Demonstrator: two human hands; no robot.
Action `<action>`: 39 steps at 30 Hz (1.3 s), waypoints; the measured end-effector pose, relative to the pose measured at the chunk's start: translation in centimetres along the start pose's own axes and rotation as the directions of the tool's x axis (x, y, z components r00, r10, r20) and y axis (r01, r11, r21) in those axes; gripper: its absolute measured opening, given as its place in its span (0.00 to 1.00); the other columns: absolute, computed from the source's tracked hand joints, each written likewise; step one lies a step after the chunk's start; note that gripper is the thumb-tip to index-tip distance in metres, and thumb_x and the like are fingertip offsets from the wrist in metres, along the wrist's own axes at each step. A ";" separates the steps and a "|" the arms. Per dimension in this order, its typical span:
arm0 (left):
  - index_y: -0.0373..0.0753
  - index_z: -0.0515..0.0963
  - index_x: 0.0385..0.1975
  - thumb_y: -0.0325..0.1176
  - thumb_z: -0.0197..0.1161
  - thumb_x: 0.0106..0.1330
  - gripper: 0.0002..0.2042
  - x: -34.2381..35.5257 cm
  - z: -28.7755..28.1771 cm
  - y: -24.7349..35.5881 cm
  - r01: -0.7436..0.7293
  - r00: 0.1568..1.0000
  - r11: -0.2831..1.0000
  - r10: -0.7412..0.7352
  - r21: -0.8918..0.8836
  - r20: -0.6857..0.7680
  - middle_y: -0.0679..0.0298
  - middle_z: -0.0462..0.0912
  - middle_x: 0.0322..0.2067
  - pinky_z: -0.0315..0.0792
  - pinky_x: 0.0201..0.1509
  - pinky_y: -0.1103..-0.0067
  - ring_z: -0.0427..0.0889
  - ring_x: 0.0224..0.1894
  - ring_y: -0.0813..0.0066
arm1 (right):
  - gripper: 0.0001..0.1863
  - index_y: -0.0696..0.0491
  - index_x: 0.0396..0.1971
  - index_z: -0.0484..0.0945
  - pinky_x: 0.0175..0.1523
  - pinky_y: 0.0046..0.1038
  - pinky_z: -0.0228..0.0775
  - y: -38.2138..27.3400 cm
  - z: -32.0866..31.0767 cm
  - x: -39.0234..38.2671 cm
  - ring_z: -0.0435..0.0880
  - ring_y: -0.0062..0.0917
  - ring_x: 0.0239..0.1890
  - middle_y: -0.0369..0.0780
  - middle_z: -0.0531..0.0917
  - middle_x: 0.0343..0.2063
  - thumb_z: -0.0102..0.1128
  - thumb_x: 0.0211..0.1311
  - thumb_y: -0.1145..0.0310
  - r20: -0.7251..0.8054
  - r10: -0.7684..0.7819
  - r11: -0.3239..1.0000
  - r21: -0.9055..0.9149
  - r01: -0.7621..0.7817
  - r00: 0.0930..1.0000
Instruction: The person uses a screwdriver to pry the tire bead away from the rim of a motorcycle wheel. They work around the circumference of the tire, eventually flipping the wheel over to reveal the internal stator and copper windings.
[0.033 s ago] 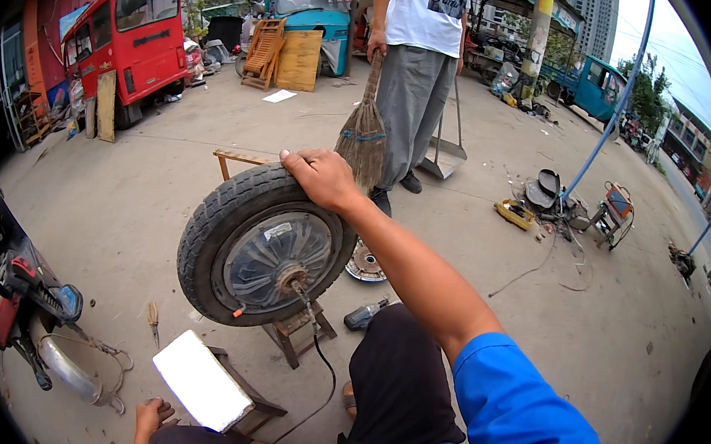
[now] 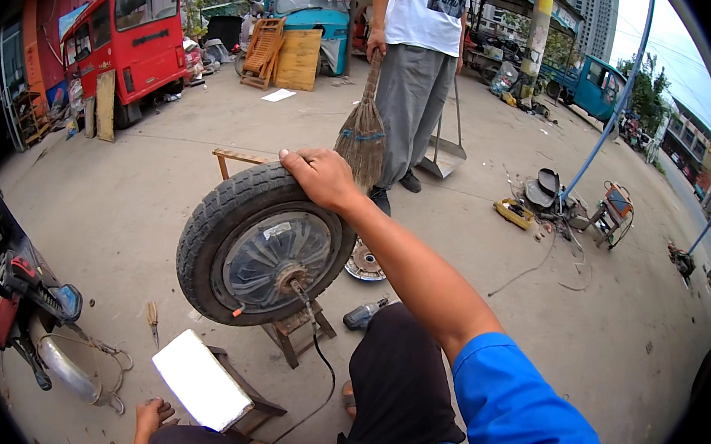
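Observation:
My right hand [image 2: 322, 177] is closed over the top of a black-tyred hub-motor wheel [image 2: 255, 260]. The wheel stands upright, slightly tilted, against a small wooden stool [image 2: 292, 345]. From its axle [image 2: 291, 280] a black cable [image 2: 332, 368] runs down toward my feet. Low at the left, my left hand [image 2: 154, 415] hangs beside my knee, its fingers loosely apart with nothing seen in them. Close to it, a bright white rectangular slab [image 2: 202, 382] lies on a dark wooden stool [image 2: 258, 415]. Partly hidden behind the wheel is a round metal wheel part [image 2: 365, 263].
A dark power tool [image 2: 364, 314] lies by my knee, and a brush [image 2: 152, 318] at the left. Ahead stands a person [image 2: 418, 84] with a broom [image 2: 362, 142] and dustpan [image 2: 444, 157]. An electric scooter [image 2: 19, 294] is at left; a yellow tray [image 2: 514, 212] lies right.

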State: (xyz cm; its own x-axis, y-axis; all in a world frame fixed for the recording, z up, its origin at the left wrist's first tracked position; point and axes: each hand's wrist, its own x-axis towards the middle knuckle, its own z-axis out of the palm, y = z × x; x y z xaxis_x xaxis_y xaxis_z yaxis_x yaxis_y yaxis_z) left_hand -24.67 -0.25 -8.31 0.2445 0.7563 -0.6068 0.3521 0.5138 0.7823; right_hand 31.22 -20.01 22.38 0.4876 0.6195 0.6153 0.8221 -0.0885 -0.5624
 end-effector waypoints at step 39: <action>0.32 0.65 0.60 0.51 0.53 0.74 0.28 4.3 -0.4 -4.4 0.132 0.991 0.943 -0.124 -0.307 0.046 0.45 0.71 0.62 0.64 0.66 0.50 0.71 0.65 0.49 | 0.30 0.55 0.32 0.88 0.50 0.46 0.74 -1.4 -0.6 -1.1 0.84 0.50 0.41 0.52 0.86 0.33 0.49 0.67 0.41 -0.034 0.023 1.000 -0.010 -0.024 0.999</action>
State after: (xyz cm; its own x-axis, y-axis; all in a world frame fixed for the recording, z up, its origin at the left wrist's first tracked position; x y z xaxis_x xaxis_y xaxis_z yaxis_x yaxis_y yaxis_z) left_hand -25.49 0.89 -14.27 0.2406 0.6675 -0.7047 0.0869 0.7083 0.7005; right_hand 29.67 -21.06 22.84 0.5165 0.5901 0.6205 0.8132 -0.1111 -0.5712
